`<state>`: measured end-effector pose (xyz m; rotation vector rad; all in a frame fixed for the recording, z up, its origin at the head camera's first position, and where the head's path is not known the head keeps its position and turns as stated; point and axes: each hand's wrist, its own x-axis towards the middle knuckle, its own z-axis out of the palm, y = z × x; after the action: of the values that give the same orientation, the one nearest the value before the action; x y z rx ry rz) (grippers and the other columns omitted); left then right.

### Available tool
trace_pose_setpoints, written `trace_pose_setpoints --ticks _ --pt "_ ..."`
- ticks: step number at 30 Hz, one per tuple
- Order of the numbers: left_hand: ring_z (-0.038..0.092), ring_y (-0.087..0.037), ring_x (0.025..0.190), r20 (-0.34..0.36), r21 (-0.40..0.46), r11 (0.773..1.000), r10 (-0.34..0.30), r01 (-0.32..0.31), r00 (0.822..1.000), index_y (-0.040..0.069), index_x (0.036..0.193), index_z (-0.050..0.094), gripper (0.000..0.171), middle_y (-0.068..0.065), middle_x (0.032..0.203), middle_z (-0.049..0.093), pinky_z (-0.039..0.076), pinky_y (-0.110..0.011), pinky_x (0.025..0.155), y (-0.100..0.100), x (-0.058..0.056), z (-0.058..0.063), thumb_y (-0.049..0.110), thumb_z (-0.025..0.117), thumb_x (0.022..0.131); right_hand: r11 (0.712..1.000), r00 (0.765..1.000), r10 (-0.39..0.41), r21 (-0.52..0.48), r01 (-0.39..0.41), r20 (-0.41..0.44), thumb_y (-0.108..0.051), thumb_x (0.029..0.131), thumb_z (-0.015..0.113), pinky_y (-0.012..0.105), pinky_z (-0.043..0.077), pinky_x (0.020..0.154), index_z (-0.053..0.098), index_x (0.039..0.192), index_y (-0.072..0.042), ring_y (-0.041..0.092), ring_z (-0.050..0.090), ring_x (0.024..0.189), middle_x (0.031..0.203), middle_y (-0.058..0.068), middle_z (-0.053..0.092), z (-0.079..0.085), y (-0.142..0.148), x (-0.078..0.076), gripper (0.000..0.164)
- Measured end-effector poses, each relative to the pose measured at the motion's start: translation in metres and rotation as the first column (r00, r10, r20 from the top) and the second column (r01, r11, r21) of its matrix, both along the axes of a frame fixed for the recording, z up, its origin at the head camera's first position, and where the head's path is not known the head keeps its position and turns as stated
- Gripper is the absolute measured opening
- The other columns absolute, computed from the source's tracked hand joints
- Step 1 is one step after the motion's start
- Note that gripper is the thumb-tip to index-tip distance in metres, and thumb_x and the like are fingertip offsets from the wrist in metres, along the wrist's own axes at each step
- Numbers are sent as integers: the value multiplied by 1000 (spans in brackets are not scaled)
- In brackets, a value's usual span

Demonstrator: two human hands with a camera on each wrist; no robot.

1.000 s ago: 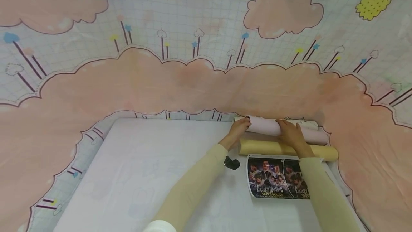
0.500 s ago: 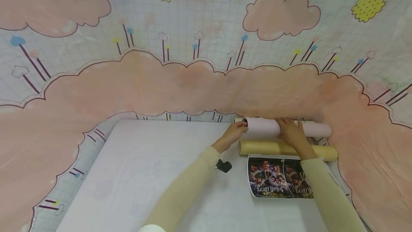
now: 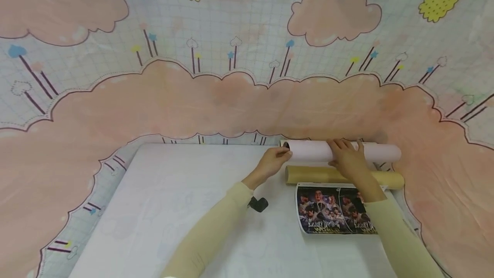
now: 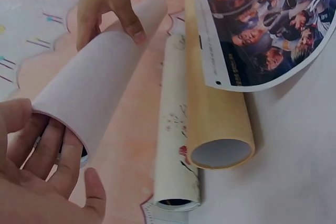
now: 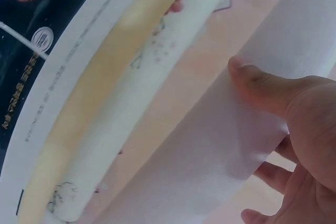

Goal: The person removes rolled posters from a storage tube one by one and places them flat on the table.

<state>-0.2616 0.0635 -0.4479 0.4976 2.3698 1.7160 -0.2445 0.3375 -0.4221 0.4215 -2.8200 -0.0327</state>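
Note:
A pale pink paper roll (image 3: 310, 151) lies along the table's back right edge in the head view, seemingly raised off the table. At its near-left end my left hand (image 3: 271, 161) has fingers inside the hollow, with another digit at the rim outside, pinching the wall. My right hand (image 3: 349, 158) grips the roll around its middle, thumb on one side and fingers on the other, as the right wrist view shows (image 5: 310, 124). Beside it lie a cream roll with a floral print (image 4: 170, 129) and a yellow roll (image 4: 218, 119).
A glossy poster (image 3: 320, 209) with curled edges lies in front of the yellow roll. A small dark object (image 3: 258, 204) is by the left forearm. The white table (image 3: 185, 192) meets a wall covering (image 3: 216, 106) with cloud patterns at its back.
The pink roll has lifted and turned level, its right end rising. It has shifted slightly, and my left hand has moved left with its fingers now in the roll's end.

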Motion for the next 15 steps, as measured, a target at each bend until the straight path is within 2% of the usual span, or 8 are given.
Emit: trace_pose_setpoints --ticks 6,9,15 --pt "60 -26 123 -59 6 1000 -10 10 998 8 127 65 38 -10 129 66 50 -44 102 -14 16 10 34 55 101 1000 997 7 -6 -8 -71 -22 76 84 76 16 106 44 142 -11 42 43 131 141 19 51 8 -11 17 78" --pt "62 -26 121 -69 10 1000 -12 13 998 8 126 65 37 -10 128 67 51 -45 100 -23 24 13 33 55 101 999 990 43 -24 -47 -136 -23 74 85 77 19 105 45 141 -11 44 44 129 137 19 52 9 -17 25 79" --pt "64 -27 115 -138 -1 1000 16 -16 990 6 125 65 36 -11 123 69 51 -46 99 -46 41 12 30 55 101 989 968 120 -58 -136 -222 -28 76 82 78 19 105 45 140 -12 44 45 126 132 19 51 9 -29 44 76"
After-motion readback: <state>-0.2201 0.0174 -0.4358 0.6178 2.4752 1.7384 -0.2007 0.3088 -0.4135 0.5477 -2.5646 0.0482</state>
